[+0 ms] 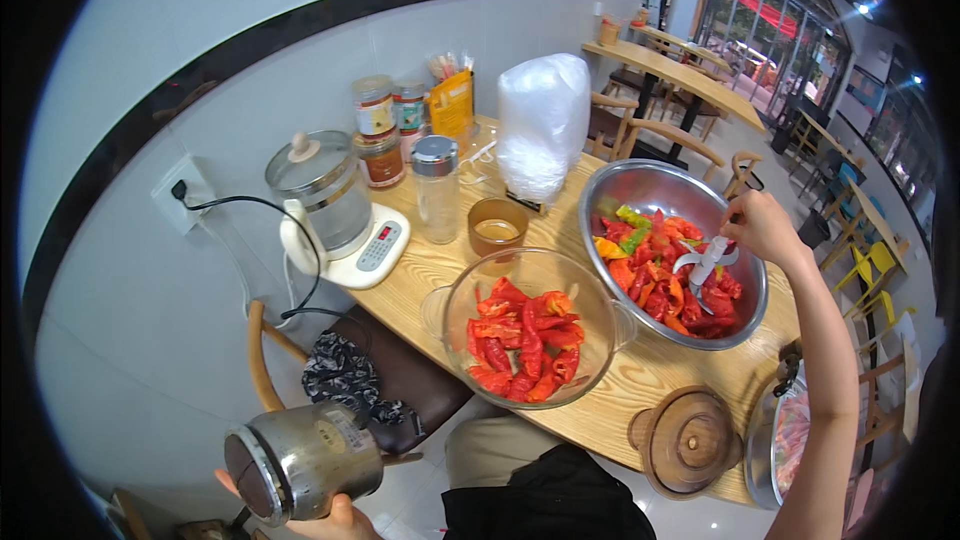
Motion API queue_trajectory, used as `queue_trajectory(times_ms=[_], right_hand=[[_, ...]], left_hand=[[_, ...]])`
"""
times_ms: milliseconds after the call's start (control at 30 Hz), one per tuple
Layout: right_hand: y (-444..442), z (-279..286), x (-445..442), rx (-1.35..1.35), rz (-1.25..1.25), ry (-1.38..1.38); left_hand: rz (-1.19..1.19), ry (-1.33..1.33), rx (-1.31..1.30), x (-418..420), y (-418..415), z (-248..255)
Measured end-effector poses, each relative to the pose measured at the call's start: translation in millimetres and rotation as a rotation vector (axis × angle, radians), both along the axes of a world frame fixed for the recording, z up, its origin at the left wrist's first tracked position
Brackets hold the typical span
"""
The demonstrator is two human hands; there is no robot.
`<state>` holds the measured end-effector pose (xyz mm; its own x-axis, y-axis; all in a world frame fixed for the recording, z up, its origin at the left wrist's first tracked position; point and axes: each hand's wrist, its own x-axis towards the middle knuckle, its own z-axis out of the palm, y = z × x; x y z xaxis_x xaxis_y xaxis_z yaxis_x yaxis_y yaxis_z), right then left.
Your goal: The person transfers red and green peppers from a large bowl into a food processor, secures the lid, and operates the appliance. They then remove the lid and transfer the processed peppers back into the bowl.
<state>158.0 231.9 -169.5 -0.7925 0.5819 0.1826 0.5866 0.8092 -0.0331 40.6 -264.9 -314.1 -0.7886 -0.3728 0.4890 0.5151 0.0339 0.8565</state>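
My left hand (339,519) grips a stainless-steel food-chopper bowl (322,457) from below. The bowl lies tipped on its side, its dark base facing left; its inside is hidden from me. Pinched by its top in my right hand (766,229) is a chopper blade with a white shaft (707,264) and metal wings. The blade hangs over a large steel mixing bowl (600,187) of cut red peppers (660,292), with a few green and yellow pieces among them. Between my hands stands a clear glass bowl (457,345) holding more red pepper pieces (529,337).
On the wooden table (637,375) stand an electric glass kettle (322,195), jars (379,127), a tumbler (436,191), an amber cup (497,229) and a roll of plastic bags (544,127). An amber glass lid (690,439) and another metal bowl (761,450) lie near the right edge. A black cord (300,217) runs to the wall.
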Motion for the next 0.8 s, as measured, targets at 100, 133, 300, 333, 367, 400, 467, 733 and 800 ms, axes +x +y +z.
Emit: queue_trajectory(times_ms=[100,133,300,333,367,400,467,733,800], right_hand=[[-2,10,-9,-0.094,0.045,-0.015],[0,9,-14,-0.12,0.031,-0.032],[3,7,-12,-0.265,-0.032,0.017],[6,5,-11,-0.317,-0.025,0.026],[9,2,-9,-0.359,-0.011,0.043],[12,-2,-9,-0.401,0.005,0.058],[25,-16,-3,-0.492,0.036,0.124],[64,-28,16,-1.03,-0.218,0.723],[64,-27,22,-1.202,-0.254,0.808]], left_hand=[[0.006,-0.02,-0.033,-1,1,-4],[0.014,-0.021,-0.024,-2,2,-4],[-0.02,-0.005,0.023,-5,5,-6],[-0.024,-0.001,0.03,-5,4,-7],[-0.026,0.003,0.039,-5,5,-7],[-0.026,0.004,0.045,-6,4,-8],[-0.036,0.001,0.052,-6,2,-8],[-0.076,0.008,0.093,-6,-1,-12],[-0.085,0.015,0.102,-5,-1,-13]])
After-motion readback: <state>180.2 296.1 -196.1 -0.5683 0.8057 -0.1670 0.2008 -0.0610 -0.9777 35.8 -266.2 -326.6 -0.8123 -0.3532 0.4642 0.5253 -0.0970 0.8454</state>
